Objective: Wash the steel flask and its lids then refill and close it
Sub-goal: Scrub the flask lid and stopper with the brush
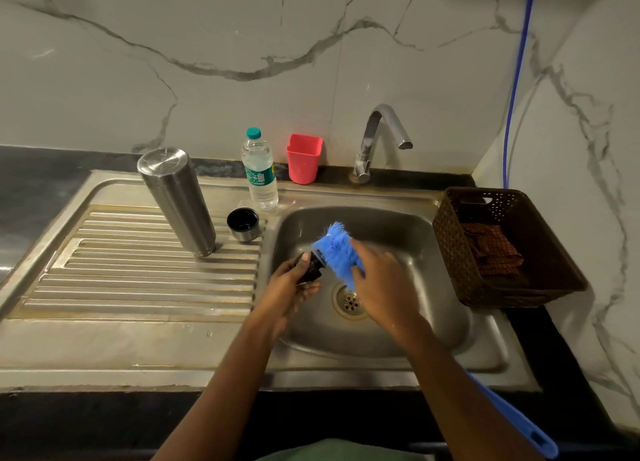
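Gripping dark lid [310,268] w/ curled lt hand [289,289], blue brush [337,249] nr bristles w/ rt hand [381,280], over sink [398,214], risking lid slipping out twd drain [349,302] if wet + scrubbed hard.

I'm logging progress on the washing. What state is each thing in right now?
Flask: lid off, standing mouth down on the draining board.
Cup lid: mouth up beside the flask.
Stopper: held in left hand over the sink, brush against it.
Brush: gripped by right hand.
Water bottle: upright, capped.
Tap: no water seen running.
Basket: holds a cloth.
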